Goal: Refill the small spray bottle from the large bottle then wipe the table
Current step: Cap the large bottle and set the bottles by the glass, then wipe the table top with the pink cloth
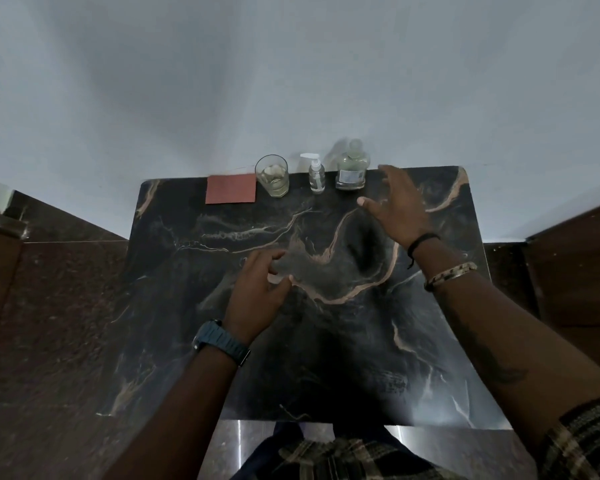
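Note:
A small clear spray bottle with a white pump top stands at the far edge of the dark marble table. Right of it stands the large clear bottle, capped. A folded reddish cloth lies flat at the far left. My right hand hovers with fingers spread just right of the large bottle, holding nothing and apart from it. My left hand hangs over the table's middle, fingers loosely curled, with nothing in it.
A drinking glass with a little liquid stands between the cloth and the spray bottle. A pale wall rises right behind the table. Brown floor lies on both sides, with wooden furniture at the far left and right edges.

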